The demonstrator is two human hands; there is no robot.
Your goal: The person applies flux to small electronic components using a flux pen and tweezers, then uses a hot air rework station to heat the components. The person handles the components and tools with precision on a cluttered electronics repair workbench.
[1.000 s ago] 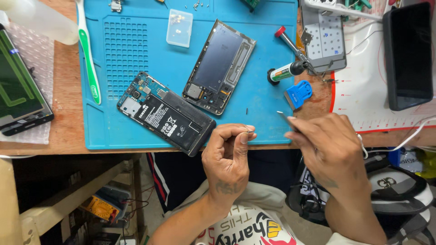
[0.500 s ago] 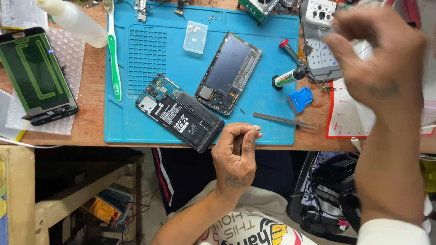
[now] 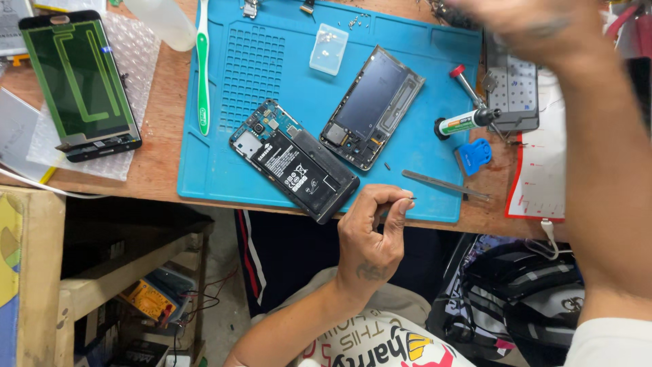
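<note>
At the near edge of the blue mat (image 3: 407,88), my left hand (image 3: 370,234) pinches a tiny part between thumb and forefinger beside the opened phone (image 3: 293,160). My right hand (image 3: 536,27) reaches far right, blurred, grip unclear. I advise keeping the pinch steady over the mat.
</note>
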